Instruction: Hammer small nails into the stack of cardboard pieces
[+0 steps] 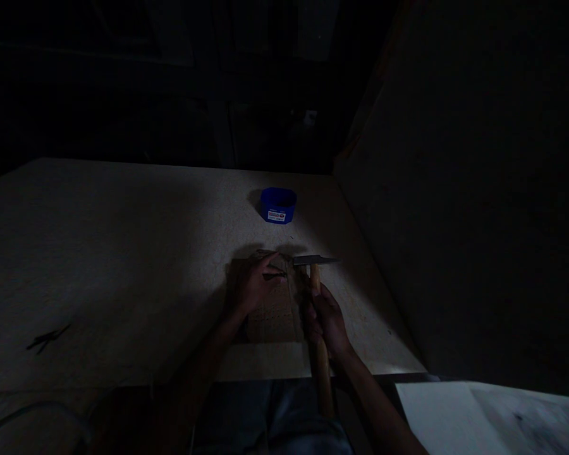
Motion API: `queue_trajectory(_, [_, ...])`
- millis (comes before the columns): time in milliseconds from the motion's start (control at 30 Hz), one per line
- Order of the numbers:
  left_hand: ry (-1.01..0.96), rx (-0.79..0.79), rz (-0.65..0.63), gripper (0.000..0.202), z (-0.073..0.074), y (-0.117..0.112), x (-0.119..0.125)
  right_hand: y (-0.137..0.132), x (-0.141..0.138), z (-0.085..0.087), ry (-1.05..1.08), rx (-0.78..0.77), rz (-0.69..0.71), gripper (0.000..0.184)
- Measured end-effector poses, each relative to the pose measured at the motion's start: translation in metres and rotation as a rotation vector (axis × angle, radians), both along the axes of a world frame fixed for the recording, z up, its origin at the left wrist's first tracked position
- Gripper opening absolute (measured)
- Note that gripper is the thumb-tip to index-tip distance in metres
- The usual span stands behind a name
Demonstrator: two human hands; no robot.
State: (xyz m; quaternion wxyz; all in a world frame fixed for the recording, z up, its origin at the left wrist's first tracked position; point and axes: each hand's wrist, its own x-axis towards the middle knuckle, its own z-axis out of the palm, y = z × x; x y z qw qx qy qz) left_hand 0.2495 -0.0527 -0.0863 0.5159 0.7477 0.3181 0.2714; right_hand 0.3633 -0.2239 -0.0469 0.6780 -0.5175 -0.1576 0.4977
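My right hand [329, 319] is wrapped round the wooden handle of a hammer [315, 272]. The hammer's dark metal head lies level, close to the right of my left hand's fingertips. My left hand [256, 284] is over a brown wooden block [272, 319] whose top is marked with many small pits. Its thumb and forefinger curl towards each other near the block's far end. A thin dark piece shows by these fingers, too dim to name. Shadow hides much of the block's far edge.
A blue plastic bin [278, 205] with a white label stands beyond the block on the pale table [146, 253]. Several thin dark pieces [47, 338] lie at the left. A dark upright panel [455, 221] borders the right side. White sheets [436, 417] lie at lower right.
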Motion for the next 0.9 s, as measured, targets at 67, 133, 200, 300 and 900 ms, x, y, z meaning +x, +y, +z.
queue_trajectory(67, [0.024,0.003,0.017,0.064,-0.002,0.001,-0.001,0.000,0.000,0.000,0.004,-0.008,0.003,0.042])
queue_trajectory(133, [0.045,0.004,0.027,0.064,0.000,0.001,-0.001,0.000,0.000,0.000,0.013,-0.014,0.007,0.043])
queue_trajectory(200, [0.065,0.004,0.034,0.064,0.003,0.000,-0.001,0.000,0.000,0.000,0.019,-0.003,0.009,0.042])
queue_trajectory(300, [0.052,0.013,0.031,0.064,0.005,0.000,-0.001,0.000,0.001,-0.003,0.023,0.019,0.007,0.040])
queue_trajectory(900, [0.218,0.542,0.398,0.035,0.030,0.002,-0.129,-0.003,0.025,-0.014,0.417,0.165,0.089,0.038])
